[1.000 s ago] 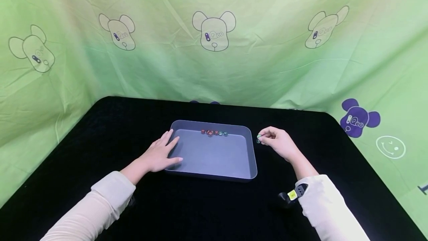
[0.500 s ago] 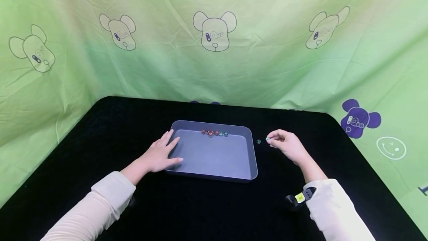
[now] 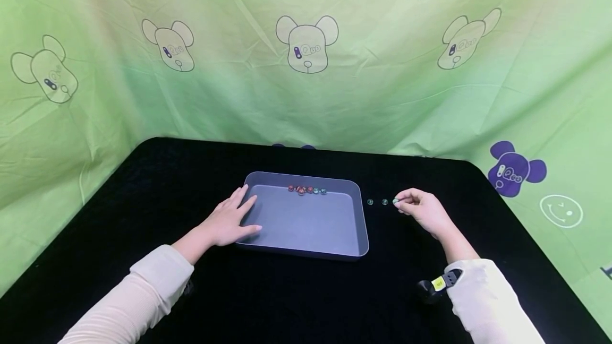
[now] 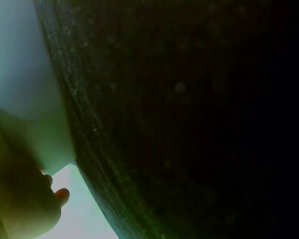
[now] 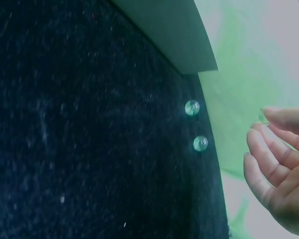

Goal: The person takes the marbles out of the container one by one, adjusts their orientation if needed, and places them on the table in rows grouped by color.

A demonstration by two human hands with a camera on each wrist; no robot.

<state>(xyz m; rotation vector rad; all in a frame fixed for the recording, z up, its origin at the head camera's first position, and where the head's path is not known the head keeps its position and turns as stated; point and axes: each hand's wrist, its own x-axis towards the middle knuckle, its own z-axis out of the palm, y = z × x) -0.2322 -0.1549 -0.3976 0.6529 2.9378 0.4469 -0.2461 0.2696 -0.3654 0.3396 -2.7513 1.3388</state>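
Note:
My left hand lies with fingers spread over the left rim of a shallow grey baking tray. To the right of the tray, my right hand pinches a green glass marble between thumb and index finger. Its other fingers are curled in, as the right wrist view shows. Two clear green marbles, one nearer the tray and one nearer the hand, sit apart on the black cloth in a row leading to the pinched one. Inside the tray, red marbles and green marbles cluster along the far wall.
A black cloth covers the table. Green fabric printed with bear heads hangs behind it and at both sides. A dark wrist device hangs by the right sleeve.
My right hand has moved rightward, away from the tray. It has let go of one marble, which now sits beside the first, and it pinches another. The left hand and tray have stayed put.

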